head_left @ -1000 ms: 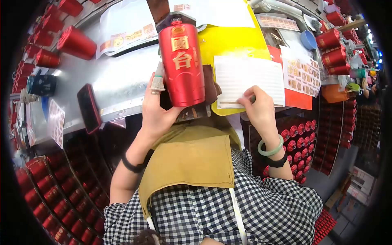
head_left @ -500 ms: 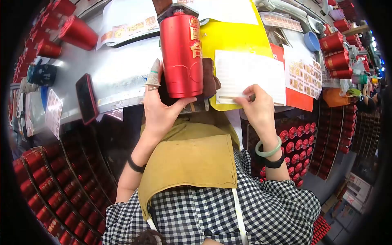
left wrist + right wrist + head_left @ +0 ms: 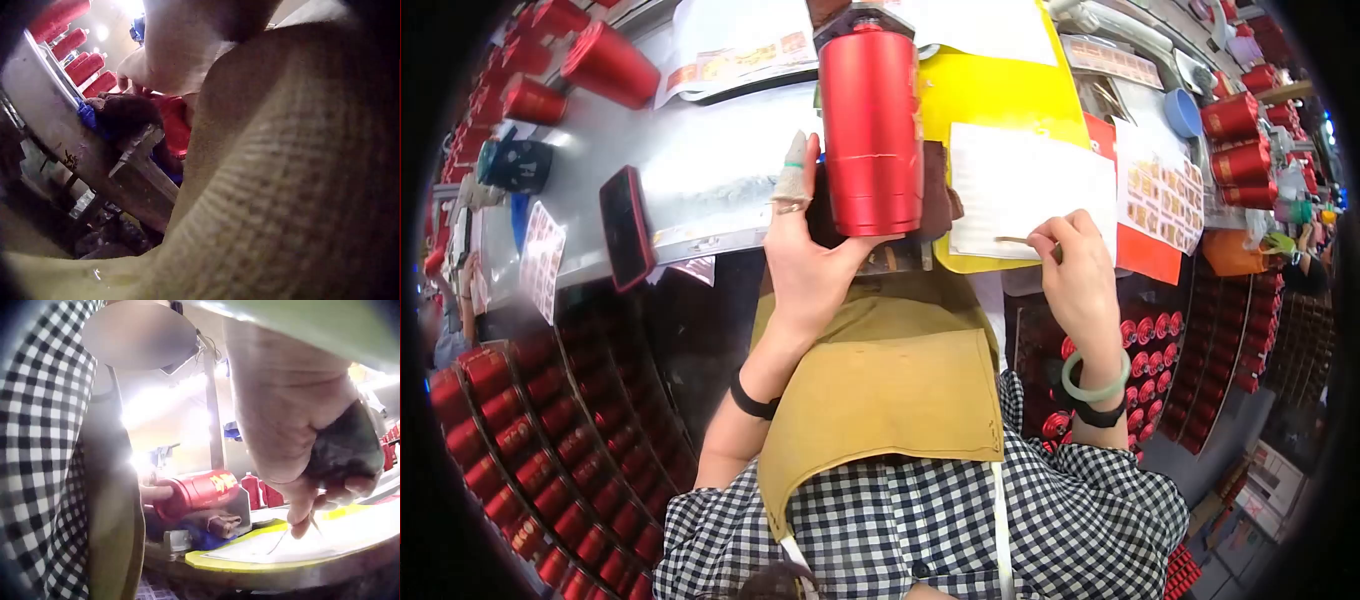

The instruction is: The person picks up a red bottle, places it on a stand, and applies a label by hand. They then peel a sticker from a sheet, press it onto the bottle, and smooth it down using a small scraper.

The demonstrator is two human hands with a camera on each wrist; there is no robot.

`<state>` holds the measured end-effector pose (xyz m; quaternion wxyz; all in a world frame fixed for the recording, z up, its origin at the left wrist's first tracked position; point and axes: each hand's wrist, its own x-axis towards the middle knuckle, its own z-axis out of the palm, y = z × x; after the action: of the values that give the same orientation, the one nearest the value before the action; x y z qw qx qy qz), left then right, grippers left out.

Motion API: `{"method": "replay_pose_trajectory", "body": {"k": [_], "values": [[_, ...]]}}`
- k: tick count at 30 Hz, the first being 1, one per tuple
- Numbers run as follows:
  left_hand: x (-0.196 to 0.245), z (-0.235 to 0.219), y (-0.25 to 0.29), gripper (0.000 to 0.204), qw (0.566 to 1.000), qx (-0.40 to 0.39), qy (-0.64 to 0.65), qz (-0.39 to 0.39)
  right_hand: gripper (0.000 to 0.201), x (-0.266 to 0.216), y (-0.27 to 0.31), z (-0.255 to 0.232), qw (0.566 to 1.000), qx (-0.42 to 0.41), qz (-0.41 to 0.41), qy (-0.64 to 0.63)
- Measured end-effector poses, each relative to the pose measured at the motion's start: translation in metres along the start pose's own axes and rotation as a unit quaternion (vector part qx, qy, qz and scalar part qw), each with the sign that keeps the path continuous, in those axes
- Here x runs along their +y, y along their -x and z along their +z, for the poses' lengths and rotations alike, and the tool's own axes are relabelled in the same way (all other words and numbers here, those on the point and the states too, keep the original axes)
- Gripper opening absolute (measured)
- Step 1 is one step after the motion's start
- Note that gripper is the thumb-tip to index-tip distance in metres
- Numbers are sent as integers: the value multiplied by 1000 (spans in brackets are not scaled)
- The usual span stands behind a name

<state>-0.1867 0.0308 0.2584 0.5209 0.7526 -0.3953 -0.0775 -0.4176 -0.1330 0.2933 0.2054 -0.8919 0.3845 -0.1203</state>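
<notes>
In the head view a red metallic bottle (image 3: 870,140) lies with its neck at a dark holder (image 3: 865,20). My left hand (image 3: 805,265) grips its base, thumb across the bottom and fingers along the left side; cloth covers one finger. My right hand (image 3: 1080,275) pinches a thin brown strip (image 3: 1013,239) over a stack of white sheets (image 3: 1030,185). Within the right wrist view, a dark object (image 3: 347,450) sits in the palm of my right hand (image 3: 294,419), and gold marks face outward on the bottle (image 3: 200,494). Skin mostly fills the left wrist view, beside some red bottle surface (image 3: 176,128).
Yellow board (image 3: 1000,95) lies under the sheets, with a red sheet (image 3: 1145,255) and printed stickers (image 3: 1165,195) to the right. A phone (image 3: 628,228) rests on the metal table's left. Red bottles (image 3: 610,65) stand around, and a blue bowl (image 3: 1183,112) is at the right.
The bottle has turned in my left hand, its gold characters moving rightward out of the head view. My right hand has left the sheets' lower edge, and the brown strip now shows in its fingers.
</notes>
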Motion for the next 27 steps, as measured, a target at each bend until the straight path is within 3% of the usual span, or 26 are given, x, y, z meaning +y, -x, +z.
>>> {"method": "replay_pose_trajectory", "body": {"k": [1,3,6,8,11,16,23,26,27], "values": [[1,1,0,91,999,1,22,-24,3,-7,-4,-5,1000,-2,-4,-4],[0,0,-1,87,997,-3,49,-52,5,-25,-12,-14,983,-49,12,-179],[-2,-1,-1,89,997,-37,-59,37,6,-50,-18,-16,966,-76,-4,-248],[-2,-3,-1,89,997,-44,-54,36,9,-61,-21,-15,941,-107,11,-320],[-1,-5,-2,88,996,-53,-51,39,10,-74,-25,-2,923,-98,-50,-370],[-5,-3,1,88,995,-52,-67,44,11,-94,-29,11,911,-111,-79,-389],[8,-17,7,95,986,-139,80,-46,17,-81,-30,28,921,-118,2,-371],[5,-17,9,77,943,-123,295,-89,18,-81,-30,29,922,-114,3,-371],[4,-16,9,77,944,-122,294,-90,18,-82,-30,29,921,-117,6,-371]]}}
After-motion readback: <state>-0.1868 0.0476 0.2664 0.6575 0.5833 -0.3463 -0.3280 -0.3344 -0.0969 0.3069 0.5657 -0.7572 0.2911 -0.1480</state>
